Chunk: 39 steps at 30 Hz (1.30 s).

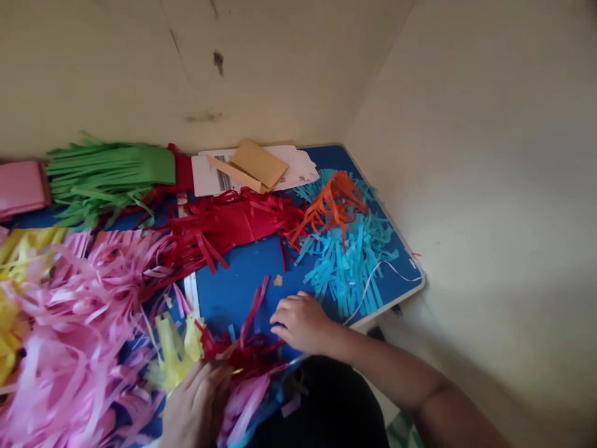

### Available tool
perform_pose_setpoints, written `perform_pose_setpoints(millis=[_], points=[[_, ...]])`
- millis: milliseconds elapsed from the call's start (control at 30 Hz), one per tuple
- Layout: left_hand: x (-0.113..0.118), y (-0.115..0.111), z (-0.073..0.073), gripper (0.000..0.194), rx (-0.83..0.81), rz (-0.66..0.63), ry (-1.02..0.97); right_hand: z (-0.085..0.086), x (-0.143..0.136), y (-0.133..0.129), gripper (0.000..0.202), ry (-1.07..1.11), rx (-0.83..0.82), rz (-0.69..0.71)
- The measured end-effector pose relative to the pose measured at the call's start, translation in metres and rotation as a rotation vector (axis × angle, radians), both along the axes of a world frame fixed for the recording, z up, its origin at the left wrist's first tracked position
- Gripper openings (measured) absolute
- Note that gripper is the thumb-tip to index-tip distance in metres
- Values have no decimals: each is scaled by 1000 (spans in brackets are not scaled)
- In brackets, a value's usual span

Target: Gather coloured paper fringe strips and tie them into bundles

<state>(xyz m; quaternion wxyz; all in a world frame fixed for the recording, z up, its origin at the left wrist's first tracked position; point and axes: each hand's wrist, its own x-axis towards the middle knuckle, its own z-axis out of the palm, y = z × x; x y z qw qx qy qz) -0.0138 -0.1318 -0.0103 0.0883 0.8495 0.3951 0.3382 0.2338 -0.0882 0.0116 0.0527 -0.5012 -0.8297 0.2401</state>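
My left hand (pixel 198 398) is at the bottom, closed around part of a fringed tissue paper garland. Its strips are pale yellow tissue paper (pixel 175 351), red tissue paper (pixel 252 350) and pink tissue paper (pixel 247 401). They bunch beside the hand, partly over my dark clothing, and the exact grip is hidden by my fingers. To the right, my right hand (pixel 302 322) rests at the near edge of the blue table (pixel 242 280), just right of the red strips. Its fingers are loosely bent and apart from the thumb, with nothing visible in them.
Pink fringe (pixel 79 311) heaps at left, with green fringe (pixel 112 165) behind. Red fringe (pixel 247 218) crosses the middle. Orange strips (pixel 338 199) lie over blue fringe (pixel 349 261) beside a white string (pixel 368 286). Folded brown card (pixel 259 163) sits on white papers by the wall.
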Motion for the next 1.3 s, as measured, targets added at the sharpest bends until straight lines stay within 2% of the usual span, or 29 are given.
perform_pose_setpoints(millis=[100, 200, 267, 333, 400, 500, 600, 700, 833, 900, 1067, 1167, 1300], points=[[1, -5, 2, 10, -34, 48, 11, -5, -14, -3, 23, 52, 20, 106], [-6, 2, 11, 11, -60, 83, 35, -10, -23, 1, 12, 14, 40, 183], [-15, 12, 23, 13, -60, 151, 55, -10, -21, 6, 8, 11, 23, 176], [-23, 23, 38, 16, -123, 207, 37, -3, -17, 14, 7, 131, -4, 72], [-20, 32, 53, 17, -258, 215, -30, 9, -16, 22, 8, 402, -30, -87], [1, 43, 69, 22, -354, 211, -175, 33, -26, 26, 5, 867, -26, -257], [26, 51, 78, 28, -335, 227, -271, 48, -37, 23, 11, 1073, -54, -305], [36, 53, 80, 28, -313, 218, -310, 48, -40, 18, 12, 1104, -96, -345], [35, 53, 80, 24, -275, 183, -330, 44, -40, 16, 14, 1163, -164, -419], [34, 54, 80, 22, -278, 166, -323, 43, -40, 15, 11, 1144, -144, -433], [36, 54, 81, 19, -214, 152, -261, 46, -41, 14, 3, 1037, 6, -411], [38, 54, 84, 21, -169, 142, -228, 47, -40, 13, 3, 989, 8, -407], [40, 53, 84, 28, -260, 137, -207, 44, -37, 13, 4, 933, 23, -325]])
